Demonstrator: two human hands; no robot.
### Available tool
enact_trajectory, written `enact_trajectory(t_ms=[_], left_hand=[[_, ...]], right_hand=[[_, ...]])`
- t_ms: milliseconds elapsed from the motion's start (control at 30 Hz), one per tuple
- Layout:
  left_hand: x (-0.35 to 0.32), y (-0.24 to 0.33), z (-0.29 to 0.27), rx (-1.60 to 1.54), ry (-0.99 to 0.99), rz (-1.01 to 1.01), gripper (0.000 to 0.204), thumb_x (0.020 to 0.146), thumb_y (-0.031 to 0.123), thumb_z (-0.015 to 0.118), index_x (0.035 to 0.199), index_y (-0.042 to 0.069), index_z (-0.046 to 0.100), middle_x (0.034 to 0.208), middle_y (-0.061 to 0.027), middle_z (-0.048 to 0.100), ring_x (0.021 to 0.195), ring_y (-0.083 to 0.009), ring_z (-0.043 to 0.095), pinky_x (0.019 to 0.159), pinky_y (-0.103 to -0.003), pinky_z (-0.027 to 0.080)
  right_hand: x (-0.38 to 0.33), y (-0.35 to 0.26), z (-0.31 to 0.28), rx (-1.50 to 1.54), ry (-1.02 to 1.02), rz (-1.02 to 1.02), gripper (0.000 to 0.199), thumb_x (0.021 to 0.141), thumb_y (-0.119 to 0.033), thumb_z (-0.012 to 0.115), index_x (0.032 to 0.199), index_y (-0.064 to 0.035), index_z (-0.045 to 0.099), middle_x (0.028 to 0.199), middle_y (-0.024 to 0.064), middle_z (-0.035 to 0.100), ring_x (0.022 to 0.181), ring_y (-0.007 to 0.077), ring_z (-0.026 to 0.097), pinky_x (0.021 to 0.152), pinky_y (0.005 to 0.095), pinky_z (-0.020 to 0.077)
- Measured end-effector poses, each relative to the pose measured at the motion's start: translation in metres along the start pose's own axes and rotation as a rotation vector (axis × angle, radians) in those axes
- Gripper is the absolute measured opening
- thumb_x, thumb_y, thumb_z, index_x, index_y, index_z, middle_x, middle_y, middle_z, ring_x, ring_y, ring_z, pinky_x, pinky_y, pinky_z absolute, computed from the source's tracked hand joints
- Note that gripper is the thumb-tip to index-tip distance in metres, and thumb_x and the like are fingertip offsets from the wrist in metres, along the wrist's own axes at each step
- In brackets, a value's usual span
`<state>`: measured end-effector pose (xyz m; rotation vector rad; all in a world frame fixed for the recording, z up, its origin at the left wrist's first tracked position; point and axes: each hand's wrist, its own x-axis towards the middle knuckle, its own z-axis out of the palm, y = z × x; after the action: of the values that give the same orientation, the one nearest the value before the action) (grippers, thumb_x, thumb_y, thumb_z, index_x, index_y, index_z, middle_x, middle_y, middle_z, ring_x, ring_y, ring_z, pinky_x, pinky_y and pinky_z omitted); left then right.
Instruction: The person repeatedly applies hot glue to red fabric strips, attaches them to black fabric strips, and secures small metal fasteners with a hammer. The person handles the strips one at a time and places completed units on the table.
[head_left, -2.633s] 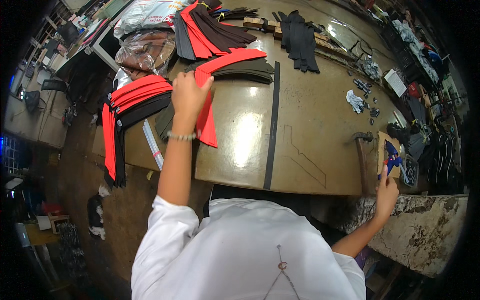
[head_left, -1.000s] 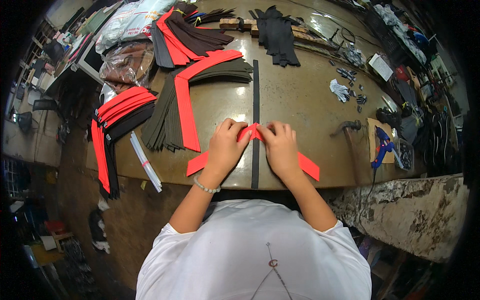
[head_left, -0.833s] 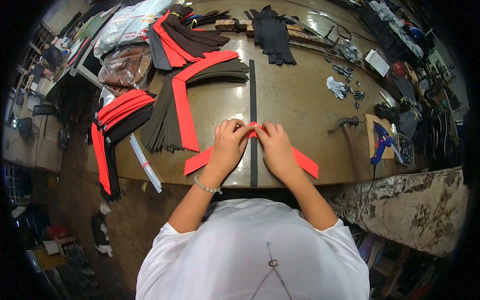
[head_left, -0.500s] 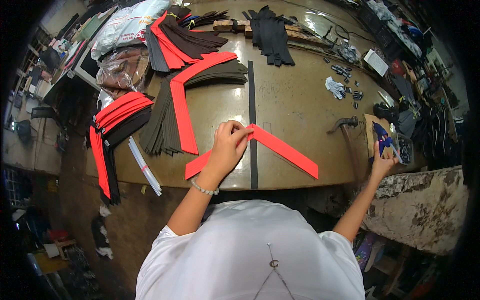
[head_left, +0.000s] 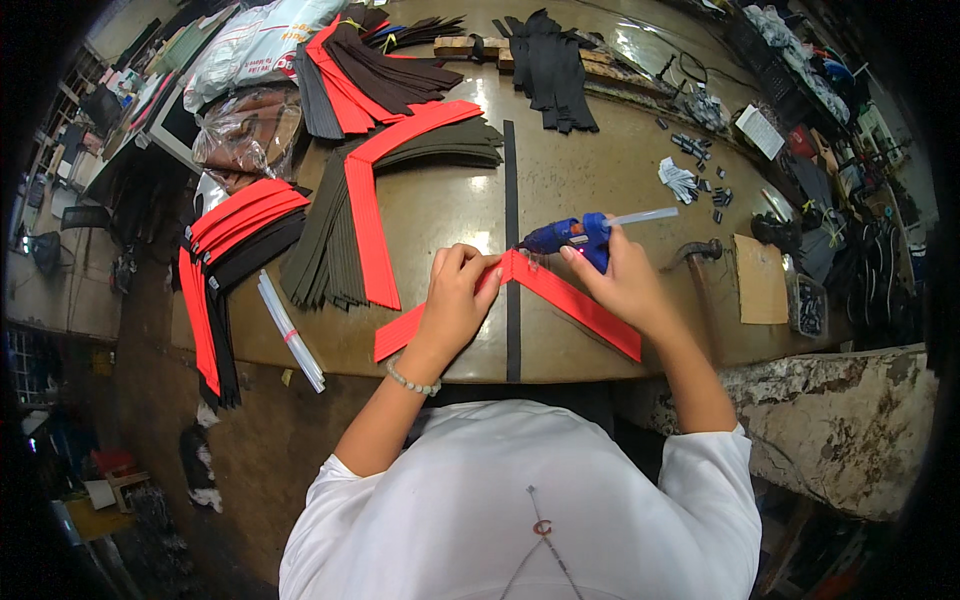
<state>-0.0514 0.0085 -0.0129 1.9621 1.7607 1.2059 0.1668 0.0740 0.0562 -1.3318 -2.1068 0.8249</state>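
Observation:
A red ribbed strip bent into a V [head_left: 585, 305] lies across a narrow black strip [head_left: 512, 190] on the table. My left hand [head_left: 460, 295] is closed on the red strip, with its fingertips pinching just left of the bend. In my right hand [head_left: 625, 280] is a blue glue gun [head_left: 580, 238], with a clear glue stick [head_left: 648, 215] poking out of its back end. The gun's dark nozzle points left, at the peak of the V and close to the black strip. Whether the tip touches is too small to tell.
Bundles of dark olive strips [head_left: 325, 240], red and black strips [head_left: 245, 225] and brown strips [head_left: 385, 65] lie to the left. White glue sticks [head_left: 290, 330] are near the front edge. On the right are a hammer [head_left: 700, 290], a cardboard piece [head_left: 760, 280] and small dark pieces [head_left: 690, 146].
My right hand has lifted the glue gun off the cardboard at the right and brought it left to the bend of the red strip. My left hand has stayed at the bend.

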Motion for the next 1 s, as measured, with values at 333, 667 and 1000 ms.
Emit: enact_trajectory(t_ms=[333, 667, 1000], left_hand=[[-0.001, -0.002, 0.003, -0.012, 0.04, 0.026, 0.017, 0.082, 0.007, 0.072, 0.098, 0.002, 0.071, 0.091, -0.0109, 0.057, 0.089, -0.0282, 0.053, 0.081, -0.038, 0.046], [-0.002, -0.003, 0.004, 0.016, 0.051, 0.027, 0.016, 0.084, 0.012, 0.072, 0.098, 0.005, 0.072, 0.092, -0.0105, 0.06, 0.09, -0.028, 0.055, 0.08, -0.037, 0.046], [-0.001, -0.002, 0.003, 0.009, 0.003, -0.009, 0.019, 0.084, 0.011, 0.07, 0.101, 0.002, 0.071, 0.095, -0.0127, 0.057, 0.094, -0.03, 0.053, 0.085, -0.039, 0.046]], right_hand=[[-0.004, 0.006, 0.002, -0.082, -0.089, 0.034, 0.06, 0.09, -0.04, 0.066, 0.125, 0.0055, 0.049, 0.088, 0.0277, 0.068, 0.081, 0.0454, 0.067, 0.073, 0.0499, 0.0516], [-0.037, -0.007, -0.003, -0.06, -0.202, 0.027, 0.053, 0.089, -0.039, 0.066, 0.122, 0.0002, 0.051, 0.086, 0.0272, 0.067, 0.081, 0.0468, 0.065, 0.071, 0.0493, 0.0515], [-0.064, 0.108, -0.085, -0.012, 0.691, 0.384, 0.051, 0.092, -0.046, 0.065, 0.106, 0.0031, 0.06, 0.093, 0.0196, 0.069, 0.083, 0.0289, 0.067, 0.075, 0.0416, 0.0505]])
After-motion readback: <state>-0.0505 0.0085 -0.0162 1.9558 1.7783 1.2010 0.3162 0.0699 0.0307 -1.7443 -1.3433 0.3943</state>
